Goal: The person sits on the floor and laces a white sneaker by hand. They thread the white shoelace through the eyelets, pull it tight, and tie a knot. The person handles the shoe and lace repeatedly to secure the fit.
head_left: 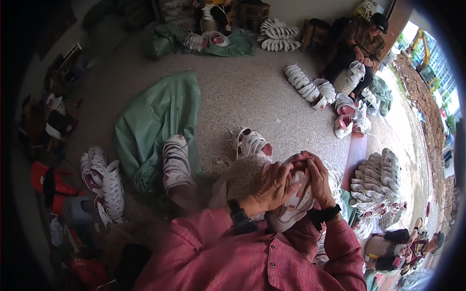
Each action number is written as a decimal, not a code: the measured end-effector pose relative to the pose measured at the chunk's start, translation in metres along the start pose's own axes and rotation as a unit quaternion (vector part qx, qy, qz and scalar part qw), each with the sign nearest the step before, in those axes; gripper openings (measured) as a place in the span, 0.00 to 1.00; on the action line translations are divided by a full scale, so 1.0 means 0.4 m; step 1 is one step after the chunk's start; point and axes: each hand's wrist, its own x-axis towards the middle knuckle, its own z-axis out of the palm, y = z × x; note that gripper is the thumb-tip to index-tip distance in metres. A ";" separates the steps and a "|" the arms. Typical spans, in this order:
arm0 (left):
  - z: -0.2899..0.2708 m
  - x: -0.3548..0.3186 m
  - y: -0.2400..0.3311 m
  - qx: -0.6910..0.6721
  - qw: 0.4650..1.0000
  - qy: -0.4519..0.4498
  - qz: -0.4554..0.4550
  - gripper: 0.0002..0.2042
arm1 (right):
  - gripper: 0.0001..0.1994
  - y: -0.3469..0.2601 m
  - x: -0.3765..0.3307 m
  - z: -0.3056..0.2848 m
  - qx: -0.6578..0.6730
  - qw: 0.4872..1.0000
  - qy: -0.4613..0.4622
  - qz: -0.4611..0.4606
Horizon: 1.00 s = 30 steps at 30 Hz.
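I see both hands closed on one white and pink shoe upper [295,201] held over my lap: my left hand [272,186] wraps its near side, my right hand [318,179] pinches its top edge. A green sack [155,116] lies open on the speckled floor [242,92], a shoe upper [175,162] resting on it. Another upper [252,143] sits just beyond my hands. Stacks of uppers [376,179] stand at my right, more [104,179] at my left. A seated person [357,46] works near the doorway
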 end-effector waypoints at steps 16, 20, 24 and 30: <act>0.222 0.003 -0.811 -0.115 0.853 -0.244 -0.446 0.64 | 0.25 0.008 -0.047 0.003 -0.124 0.990 0.064 0.016; 0.403 0.026 -0.822 -0.060 0.800 -0.298 -0.517 0.77 | 0.25 0.004 -0.046 0.029 -0.035 0.984 0.128 0.121; 0.491 0.035 -0.862 0.046 0.806 -0.216 -0.549 0.68 | 0.25 0.022 -0.030 0.022 -0.066 0.980 0.120 0.144; 0.487 -0.029 -1.006 0.132 0.827 -0.079 -0.541 0.34 | 0.25 0.038 0.004 0.007 -0.097 0.977 0.107 0.153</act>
